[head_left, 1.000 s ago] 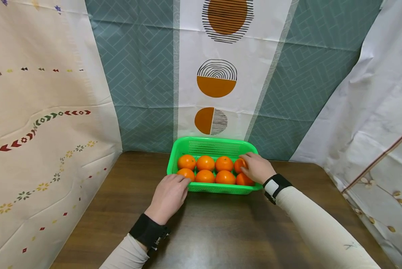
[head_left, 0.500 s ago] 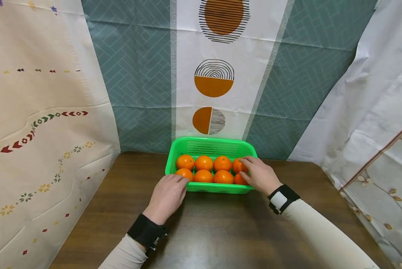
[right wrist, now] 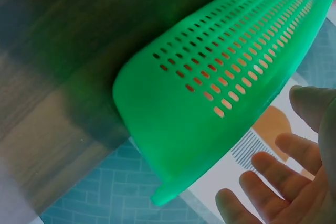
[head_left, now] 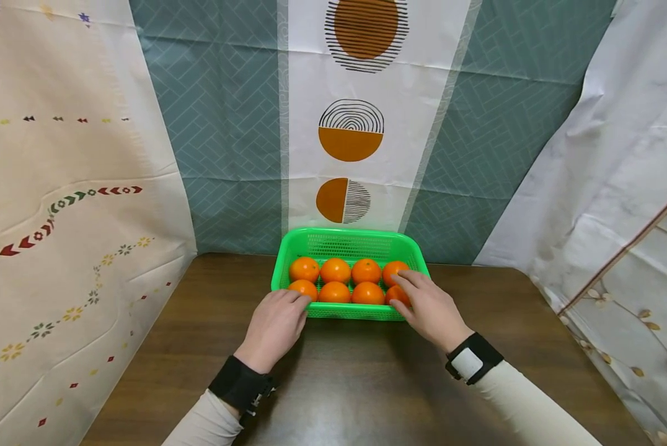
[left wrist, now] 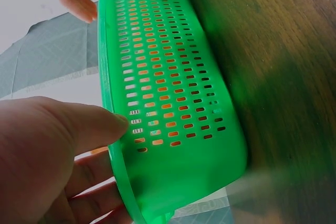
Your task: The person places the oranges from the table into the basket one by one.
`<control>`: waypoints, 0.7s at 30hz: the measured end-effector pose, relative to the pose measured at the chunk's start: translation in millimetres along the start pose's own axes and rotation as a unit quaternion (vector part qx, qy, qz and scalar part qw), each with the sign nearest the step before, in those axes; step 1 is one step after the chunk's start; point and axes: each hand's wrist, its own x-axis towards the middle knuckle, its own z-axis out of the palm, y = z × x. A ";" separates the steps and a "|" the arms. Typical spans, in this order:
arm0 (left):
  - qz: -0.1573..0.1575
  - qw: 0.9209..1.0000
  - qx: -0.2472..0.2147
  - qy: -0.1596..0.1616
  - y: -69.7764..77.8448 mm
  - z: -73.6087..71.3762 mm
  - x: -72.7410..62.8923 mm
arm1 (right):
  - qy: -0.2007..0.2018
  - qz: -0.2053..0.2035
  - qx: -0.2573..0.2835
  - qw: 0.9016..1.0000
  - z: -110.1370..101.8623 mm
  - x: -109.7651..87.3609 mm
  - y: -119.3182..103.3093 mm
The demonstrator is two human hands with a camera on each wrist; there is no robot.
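Observation:
A green plastic basket (head_left: 349,238) with slotted walls stands at the far side of the table. Several oranges (head_left: 335,271) lie inside it in two rows. My left hand (head_left: 274,326) grips the basket's front rim near the left corner; in the left wrist view, the thumb (left wrist: 102,123) presses the outer wall while the fingers lie behind the rim. Above the front right corner, my right hand (head_left: 432,314) has its fingers spread, partly covering the front-row orange (head_left: 398,295) at the right end. The right wrist view shows these fingers (right wrist: 281,174) holding nothing.
The brown wooden table (head_left: 344,378) extends in front of the basket and to both sides. A teal and white patterned cloth (head_left: 230,124) hangs right behind the basket. Pale cloths (head_left: 77,248) flank the table.
My right hand has let go of the back-row orange at the right end and drawn back toward the front rim, its fingers spreading. The left hand has kept its place on the rim.

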 end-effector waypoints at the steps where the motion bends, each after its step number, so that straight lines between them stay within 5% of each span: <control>1: -0.001 1.000 0.000 -0.001 -1.3 -0.4 -0.8 | 0.006 -0.007 -0.002 1.000 1.2 -1.7 -2.3; 11: -0.014 1.000 -0.001 -0.003 -14.2 -3.1 -7.4 | 0.033 -0.040 -0.014 0.999 14.9 -11.5 -17.5; 21: -0.014 1.000 -0.003 -0.027 -17.9 -1.9 -7.5 | 0.043 -0.026 -0.023 0.998 16.3 -20.7 -17.4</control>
